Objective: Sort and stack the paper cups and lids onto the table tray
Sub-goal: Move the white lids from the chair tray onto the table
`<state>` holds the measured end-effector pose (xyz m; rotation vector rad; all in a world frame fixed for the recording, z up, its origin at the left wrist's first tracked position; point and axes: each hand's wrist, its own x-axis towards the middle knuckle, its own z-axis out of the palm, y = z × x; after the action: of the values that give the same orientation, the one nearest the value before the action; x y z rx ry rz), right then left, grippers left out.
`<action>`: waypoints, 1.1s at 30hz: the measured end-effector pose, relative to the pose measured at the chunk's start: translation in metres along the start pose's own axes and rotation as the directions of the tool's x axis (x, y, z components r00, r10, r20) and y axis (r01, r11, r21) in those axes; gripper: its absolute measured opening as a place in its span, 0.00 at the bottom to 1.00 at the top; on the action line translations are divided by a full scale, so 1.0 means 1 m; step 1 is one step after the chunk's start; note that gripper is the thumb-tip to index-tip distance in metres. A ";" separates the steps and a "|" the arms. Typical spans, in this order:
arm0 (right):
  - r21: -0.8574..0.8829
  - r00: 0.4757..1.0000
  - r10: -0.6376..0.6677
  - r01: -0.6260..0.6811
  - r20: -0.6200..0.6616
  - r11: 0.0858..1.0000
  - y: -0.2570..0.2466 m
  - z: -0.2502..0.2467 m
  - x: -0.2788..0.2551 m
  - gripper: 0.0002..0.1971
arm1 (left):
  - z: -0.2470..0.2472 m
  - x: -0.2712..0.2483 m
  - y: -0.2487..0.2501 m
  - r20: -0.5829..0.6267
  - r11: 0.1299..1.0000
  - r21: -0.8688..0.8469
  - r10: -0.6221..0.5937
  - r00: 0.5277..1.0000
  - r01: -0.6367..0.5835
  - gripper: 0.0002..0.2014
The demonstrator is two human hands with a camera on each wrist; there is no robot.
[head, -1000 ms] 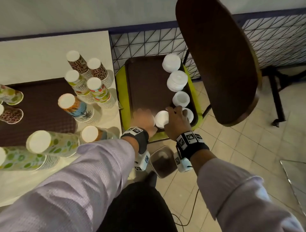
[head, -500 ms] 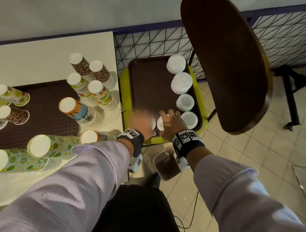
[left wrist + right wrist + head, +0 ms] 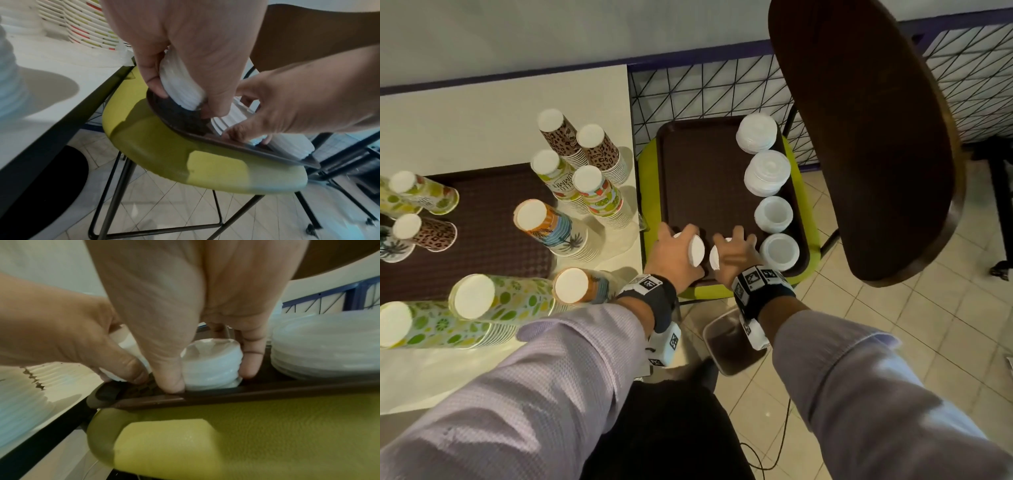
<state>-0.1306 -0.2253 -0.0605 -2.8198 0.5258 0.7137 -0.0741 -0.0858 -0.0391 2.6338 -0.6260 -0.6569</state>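
Observation:
A dark brown tray lies on a yellow-green chair seat. At its near edge my left hand grips a short stack of white lids, tipped on edge. Beside it my right hand grips a second lid stack. In the left wrist view my left hand wraps its ribbed lid stack against the tray corner. The right wrist view shows my right hand pinching its lid stack on the tray floor. The table tray is on the left.
Several white lid stacks line the chair tray's right side. Stacks of patterned paper cups stand upside down on the white table, others lie on the table tray. A dark wooden chair back looms at the right, above tiled floor.
The single lid stack between my hands is now two stacks, one held in each hand, both tipped on edge. My hands have drawn slightly apart.

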 end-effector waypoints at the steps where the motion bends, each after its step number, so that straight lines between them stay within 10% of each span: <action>1: -0.001 1.000 0.006 -0.006 0.006 1.000 0.001 -0.001 -0.001 0.34 | 0.000 0.000 0.000 -0.005 0.999 -0.038 -0.023 1.000 0.023 0.36; 9: -0.029 0.996 0.035 -0.038 -0.087 0.999 -0.003 -0.008 -0.010 0.43 | -0.009 -0.003 0.007 0.024 0.965 -0.206 -0.158 0.987 0.160 0.34; 21: 0.378 0.987 0.042 0.020 -0.154 0.926 0.001 -0.054 -0.027 0.38 | -0.069 -0.029 0.039 -0.064 0.955 -0.284 -0.108 0.992 0.086 0.36; 33: 0.404 0.837 -0.098 0.359 -0.539 0.842 -0.047 -0.151 -0.117 0.30 | -0.199 -0.145 0.002 -0.173 0.984 -0.170 0.018 0.985 -0.048 0.37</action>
<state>-0.1454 -0.1872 0.1318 -2.4786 0.3460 -0.2080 -0.0882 0.0292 0.1785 2.4785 -0.5347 -0.4475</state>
